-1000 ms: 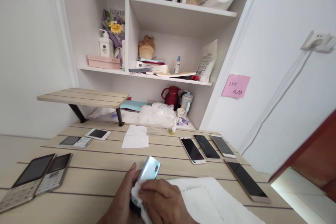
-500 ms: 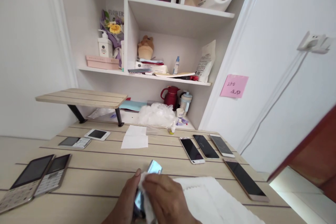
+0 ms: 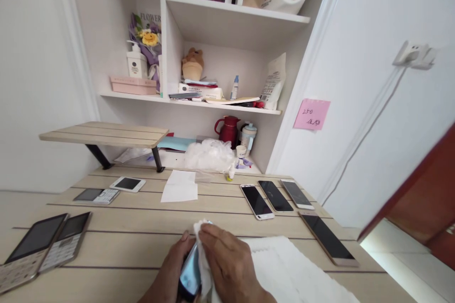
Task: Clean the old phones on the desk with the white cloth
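At the bottom centre, my left hand [image 3: 174, 265] is closed round the side of a shiny light-blue phone [image 3: 191, 272]. My right hand [image 3: 227, 255] presses a folded white cloth [image 3: 203, 265] against the phone's right side and upper end. The cloth and fingers hide much of the phone. A larger white cloth [image 3: 287, 265] lies on the table just right of my right hand.
Keypad phones [image 3: 66, 244] and a small white phone [image 3: 128, 184] lie on the left. Several smartphones [image 3: 256, 201] lie on the right. White paper [image 3: 179, 186], a small bottle [image 3: 231, 172] and a raised wooden stand [image 3: 106, 133] are at the back.
My right hand and the cloth have slid up over the phone's top end, and more of its lower face shows. The view has shifted slightly.
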